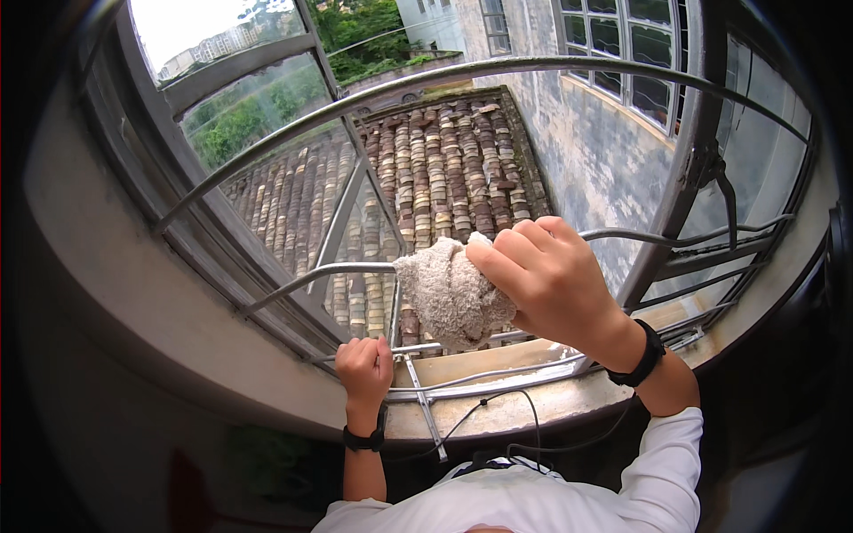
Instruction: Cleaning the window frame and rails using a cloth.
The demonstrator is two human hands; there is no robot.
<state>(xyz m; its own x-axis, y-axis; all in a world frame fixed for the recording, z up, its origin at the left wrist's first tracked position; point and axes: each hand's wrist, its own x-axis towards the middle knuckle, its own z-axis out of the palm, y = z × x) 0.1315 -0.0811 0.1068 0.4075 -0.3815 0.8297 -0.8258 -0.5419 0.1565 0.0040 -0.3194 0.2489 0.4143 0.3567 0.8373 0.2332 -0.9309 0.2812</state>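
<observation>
My right hand (pixel 553 286) grips a bunched beige terry cloth (pixel 453 293). The cloth is wrapped over the middle metal window bar (pixel 346 268) and hides a stretch of it. To the right of my fist the same bar runs on, bare and slightly bent. Lower and to the left, my left hand (pixel 364 370) is closed around a lower window bar (pixel 420 348), close to the left side of the frame. Each wrist wears a black band.
An upper bar (pixel 520 64) arches across the opening. A glazed casement (pixel 260 113) stands at left, and a dark frame post (pixel 673 173) at right. A metal window stay (pixel 425 406) and black cable (pixel 533 416) cross the sill (pixel 466 414). Outside lies a tiled roof (pixel 440 166).
</observation>
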